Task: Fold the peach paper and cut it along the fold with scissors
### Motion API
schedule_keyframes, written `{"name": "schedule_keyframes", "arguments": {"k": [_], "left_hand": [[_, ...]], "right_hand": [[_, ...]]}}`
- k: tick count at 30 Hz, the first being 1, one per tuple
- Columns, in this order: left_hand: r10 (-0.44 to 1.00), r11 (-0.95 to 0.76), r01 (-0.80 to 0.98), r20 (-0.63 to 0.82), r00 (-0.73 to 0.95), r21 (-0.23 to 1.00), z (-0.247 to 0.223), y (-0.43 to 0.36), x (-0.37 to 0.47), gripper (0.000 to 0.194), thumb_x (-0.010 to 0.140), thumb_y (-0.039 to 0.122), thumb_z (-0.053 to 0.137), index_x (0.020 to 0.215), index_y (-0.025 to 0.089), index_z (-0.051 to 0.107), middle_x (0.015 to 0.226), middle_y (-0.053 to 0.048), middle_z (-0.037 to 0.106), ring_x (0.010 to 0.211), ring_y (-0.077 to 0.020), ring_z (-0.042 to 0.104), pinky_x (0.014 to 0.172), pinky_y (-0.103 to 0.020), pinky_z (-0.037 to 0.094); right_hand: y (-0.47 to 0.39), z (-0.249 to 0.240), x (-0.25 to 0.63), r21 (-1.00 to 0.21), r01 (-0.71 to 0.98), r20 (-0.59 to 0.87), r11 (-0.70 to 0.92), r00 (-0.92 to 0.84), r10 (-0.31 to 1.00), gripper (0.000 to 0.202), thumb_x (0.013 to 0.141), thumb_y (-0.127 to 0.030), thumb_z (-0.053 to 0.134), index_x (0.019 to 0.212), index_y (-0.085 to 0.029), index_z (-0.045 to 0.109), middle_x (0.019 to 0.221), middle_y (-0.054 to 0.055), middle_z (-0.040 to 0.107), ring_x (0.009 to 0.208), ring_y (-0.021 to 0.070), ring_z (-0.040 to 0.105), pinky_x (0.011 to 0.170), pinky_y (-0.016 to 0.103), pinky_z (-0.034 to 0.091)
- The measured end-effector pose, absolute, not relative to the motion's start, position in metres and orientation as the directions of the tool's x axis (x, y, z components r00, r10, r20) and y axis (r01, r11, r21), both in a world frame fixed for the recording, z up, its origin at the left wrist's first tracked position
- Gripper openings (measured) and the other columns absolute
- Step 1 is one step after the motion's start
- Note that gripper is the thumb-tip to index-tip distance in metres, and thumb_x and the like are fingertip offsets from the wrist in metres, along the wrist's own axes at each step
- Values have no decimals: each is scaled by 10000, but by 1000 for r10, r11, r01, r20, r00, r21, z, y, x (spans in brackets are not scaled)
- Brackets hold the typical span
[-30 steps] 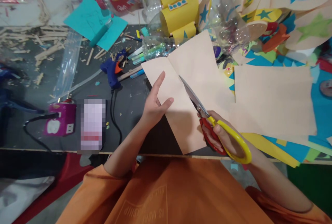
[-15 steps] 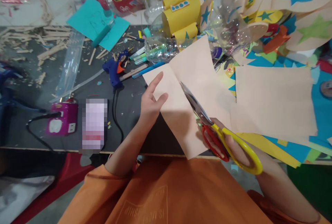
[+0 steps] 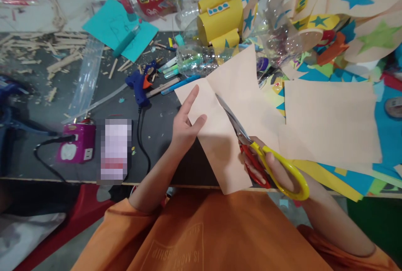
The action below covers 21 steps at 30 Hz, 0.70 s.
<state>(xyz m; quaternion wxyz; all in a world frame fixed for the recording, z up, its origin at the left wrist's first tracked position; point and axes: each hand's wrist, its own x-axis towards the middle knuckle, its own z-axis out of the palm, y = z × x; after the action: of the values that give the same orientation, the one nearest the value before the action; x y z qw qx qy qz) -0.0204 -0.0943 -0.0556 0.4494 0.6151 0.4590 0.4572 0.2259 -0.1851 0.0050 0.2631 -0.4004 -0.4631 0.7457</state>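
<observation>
A cream paper sheet point(image 3: 216, 137) lies on the dark table, split from a larger cream piece point(image 3: 238, 78) along a line where the scissors point(image 3: 234, 122) sit. My right hand point(image 3: 266, 164) is closed round the yellow and red handles, and the blades point up and left over the paper. Thumb and index finger spread apart, my left hand point(image 3: 186, 124) rests on the left edge of the sheet. Another cream sheet point(image 3: 333, 122) lies to the right, on top of coloured paper.
A blue glue gun point(image 3: 138, 86), a phone point(image 3: 115, 149) and a purple power adapter point(image 3: 76, 143) are on the left. Wood sticks lie farther back. Plastic bottles, one wrapped in yellow paper point(image 3: 220, 19), and star-decorated shapes fill the back right.
The scissors and my right hand have shifted slightly left and up, and the blades look more closed. The lower end of the sheet has moved a little left.
</observation>
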Motion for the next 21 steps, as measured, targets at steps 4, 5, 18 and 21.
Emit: {"name": "schedule_keyframes", "arguments": {"k": [4, 5, 18, 21], "left_hand": [[975, -188, 145, 166, 147, 971, -57, -93, -21, 728, 885, 625, 718, 1525, 354, 502, 1643, -15, 467, 1562, -325, 355, 1305, -505, 291], [975, -187, 144, 165, 147, 972, -57, -93, -21, 734, 883, 632, 716, 1526, 352, 501, 1643, -16, 468, 1561, -326, 358, 1303, -505, 294], [977, -173, 148, 150, 153, 974, -56, -93, -21, 736, 892, 629, 708, 1541, 366, 481, 1659, 5, 441, 1583, -332, 301, 1319, -502, 264], [977, -178, 143, 157, 145, 974, -56, -93, -21, 729, 892, 609, 720, 1537, 362, 487, 1655, -2, 446, 1575, -329, 320, 1315, -503, 272]], "right_hand": [[-186, -7, 220, -849, -169, -349, -501, -533, 771, 491, 970, -733, 464, 1095, -258, 453, 671, -107, 398, 410, 43, 233, 407, 249, 231], [-187, -9, 220, -842, -171, -360, -512, -528, 769, 493, 966, -731, 476, 1102, -257, 451, 672, -108, 398, 405, 39, 232, 406, 248, 230], [-186, 0, 221, -857, 5, -477, -516, -385, 790, 648, 862, -815, 553, 1181, -255, 488, 489, -130, 366, 356, 62, 245, 373, 240, 227], [-186, -1, 223, -854, 22, -487, -519, -384, 784, 685, 859, -828, 543, 1218, -250, 469, 507, -134, 355, 353, 61, 238, 359, 234, 212]]}}
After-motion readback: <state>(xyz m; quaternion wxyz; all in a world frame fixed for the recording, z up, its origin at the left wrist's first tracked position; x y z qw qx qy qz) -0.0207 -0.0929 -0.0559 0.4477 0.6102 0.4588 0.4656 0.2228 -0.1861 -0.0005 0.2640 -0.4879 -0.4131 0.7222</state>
